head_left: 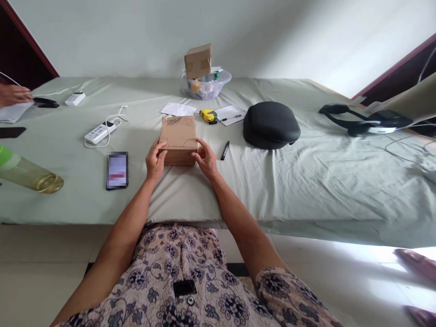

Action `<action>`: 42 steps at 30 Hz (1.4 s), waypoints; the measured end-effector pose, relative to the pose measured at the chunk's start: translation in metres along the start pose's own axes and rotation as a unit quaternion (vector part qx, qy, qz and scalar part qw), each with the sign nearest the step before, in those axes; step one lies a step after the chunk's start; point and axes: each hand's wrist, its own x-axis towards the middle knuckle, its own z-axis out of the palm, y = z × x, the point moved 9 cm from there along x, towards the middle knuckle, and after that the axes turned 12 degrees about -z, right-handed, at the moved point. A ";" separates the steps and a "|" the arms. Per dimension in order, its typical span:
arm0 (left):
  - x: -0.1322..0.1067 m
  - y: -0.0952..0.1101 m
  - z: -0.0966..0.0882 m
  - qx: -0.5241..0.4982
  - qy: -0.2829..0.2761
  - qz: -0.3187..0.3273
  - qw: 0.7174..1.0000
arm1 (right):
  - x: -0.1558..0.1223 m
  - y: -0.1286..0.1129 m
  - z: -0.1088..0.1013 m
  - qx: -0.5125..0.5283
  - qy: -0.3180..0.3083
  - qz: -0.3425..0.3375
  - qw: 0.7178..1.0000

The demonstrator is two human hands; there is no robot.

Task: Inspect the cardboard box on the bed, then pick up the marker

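A brown cardboard box [179,134] lies flat on the grey-green cloth of the table [306,181], straight in front of me. My left hand [156,160] grips its near left corner, thumb on top and fingers curled against the side. My right hand [205,158] holds the near right corner the same way. The box rests on the cloth between both hands.
A phone [117,170] lies left of the box, with a white power strip [100,132] beyond it and a bottle [29,172] at the far left. A black marker [225,150], black case [270,125], tape measure [208,116], papers [178,109] and a bowl [206,84] carrying a small box sit behind. Another person's hand [13,94] shows at the left edge.
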 end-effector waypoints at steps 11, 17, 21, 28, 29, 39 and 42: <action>0.012 -0.026 -0.016 -0.180 0.064 -0.092 0.977 | 0.000 0.006 -0.001 -0.010 -0.013 0.051 0.999; 0.012 -0.041 -0.006 -0.233 0.034 -0.145 0.961 | -0.001 0.000 0.003 0.044 -0.018 0.034 0.998; 0.006 -0.042 0.005 -0.242 -0.009 -0.182 0.953 | -0.001 0.002 -0.004 0.079 0.047 0.028 0.995; -0.014 -0.042 0.044 -0.237 -0.133 -0.261 0.926 | -0.001 0.004 -0.008 0.094 0.072 0.049 0.992; -0.015 -0.043 0.045 -0.234 -0.136 -0.272 0.923 | 0.000 0.002 -0.006 0.090 0.062 0.049 0.993; -0.012 -0.048 0.040 -0.290 -0.099 -0.299 0.904 | -0.005 0.005 0.018 0.019 -0.073 0.082 0.994; -0.012 -0.054 0.041 -0.313 -0.095 -0.314 0.891 | -0.009 0.003 0.025 0.004 -0.128 0.086 0.988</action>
